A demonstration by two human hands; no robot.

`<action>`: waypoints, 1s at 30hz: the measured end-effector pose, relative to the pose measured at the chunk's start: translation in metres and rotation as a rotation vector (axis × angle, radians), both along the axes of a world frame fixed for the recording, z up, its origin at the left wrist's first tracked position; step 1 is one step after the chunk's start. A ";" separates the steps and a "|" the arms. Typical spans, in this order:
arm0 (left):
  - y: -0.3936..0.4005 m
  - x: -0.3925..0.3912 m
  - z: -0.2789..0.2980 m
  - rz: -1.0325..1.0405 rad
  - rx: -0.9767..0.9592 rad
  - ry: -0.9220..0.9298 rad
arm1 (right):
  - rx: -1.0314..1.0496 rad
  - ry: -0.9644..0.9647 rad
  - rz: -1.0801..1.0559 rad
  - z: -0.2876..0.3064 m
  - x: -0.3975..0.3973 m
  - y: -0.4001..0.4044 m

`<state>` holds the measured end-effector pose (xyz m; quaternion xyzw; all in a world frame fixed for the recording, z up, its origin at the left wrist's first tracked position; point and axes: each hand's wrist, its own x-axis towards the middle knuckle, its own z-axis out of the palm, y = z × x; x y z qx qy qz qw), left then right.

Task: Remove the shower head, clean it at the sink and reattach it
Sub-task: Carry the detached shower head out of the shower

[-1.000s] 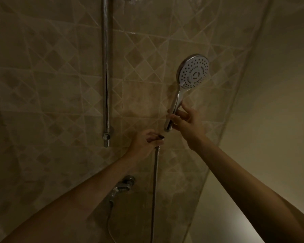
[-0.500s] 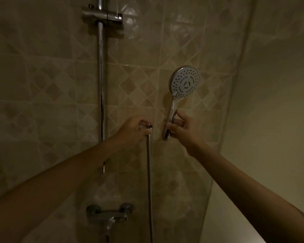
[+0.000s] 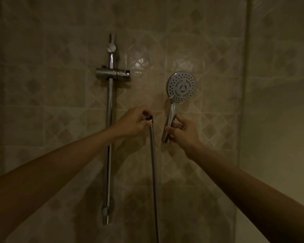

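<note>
Fingers of the right hand [image 3: 182,132] curl around the lower handle of the shower head [image 3: 181,87], holding it upright with its spray face toward the camera, just off the tiled wall [image 3: 51,102]. The left hand [image 3: 132,122] pinches the top end of the hose [image 3: 154,172], which hangs straight down and out of view. Head and hose are apart, a small gap between the hose nut and the handle's base, so either removal is done or reattachment is pending; which one I cannot tell, and no sink is in view. The slide rail [image 3: 110,137] with its empty holder [image 3: 112,74] stands just left of the hands; a corner closes in on the right, leaving open room mainly toward the near side.
</note>
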<state>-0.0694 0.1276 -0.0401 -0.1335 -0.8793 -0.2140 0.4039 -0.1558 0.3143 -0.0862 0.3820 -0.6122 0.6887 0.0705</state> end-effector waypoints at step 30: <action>-0.053 0.017 0.138 0.264 -0.131 0.433 | 0.012 0.181 0.038 0.084 0.000 -0.042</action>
